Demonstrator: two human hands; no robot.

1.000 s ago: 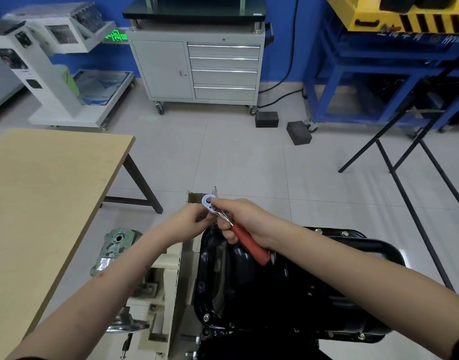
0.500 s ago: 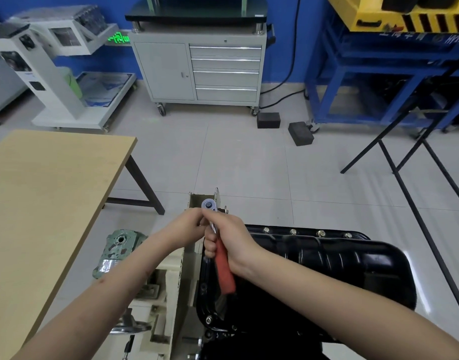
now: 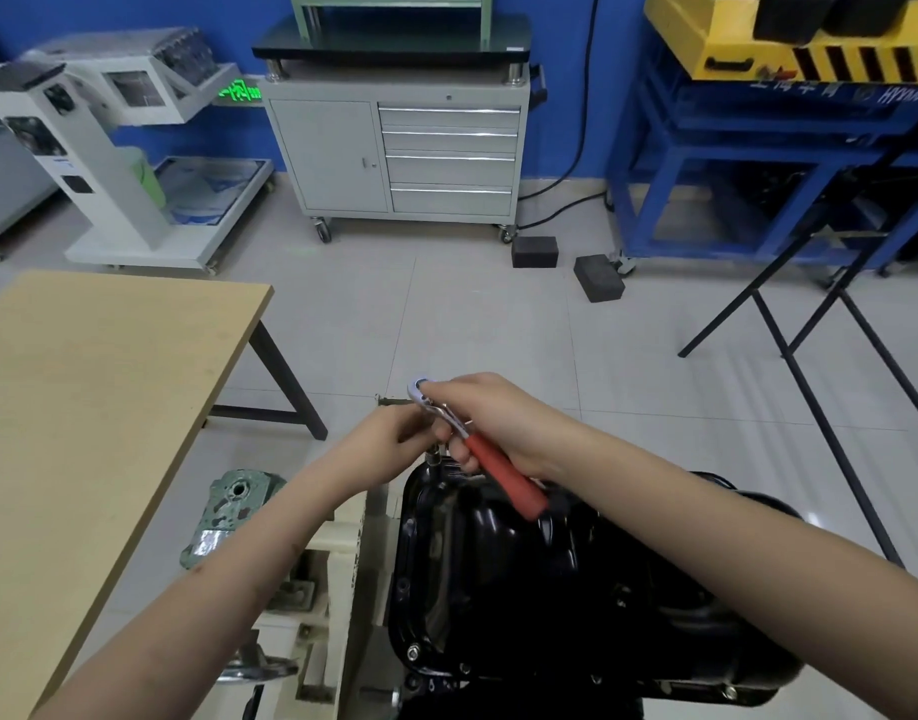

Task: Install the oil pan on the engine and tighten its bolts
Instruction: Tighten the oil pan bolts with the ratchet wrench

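while right hand (image 3: 490,423) holds it, ratchet (image 3: 477,452) handle slants down-right.

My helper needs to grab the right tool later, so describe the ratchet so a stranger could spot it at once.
Find the black oil pan low in the view. At its far left corner, both hands meet around the ratchet, gripped by the right hand. It is the only tool here with a red handle and shiny chrome head.

Both forearms reach forward. Right hand (image 3: 490,423) grips the ratchet (image 3: 477,454); left hand (image 3: 389,441), fingers curled, meets it beneath the head.
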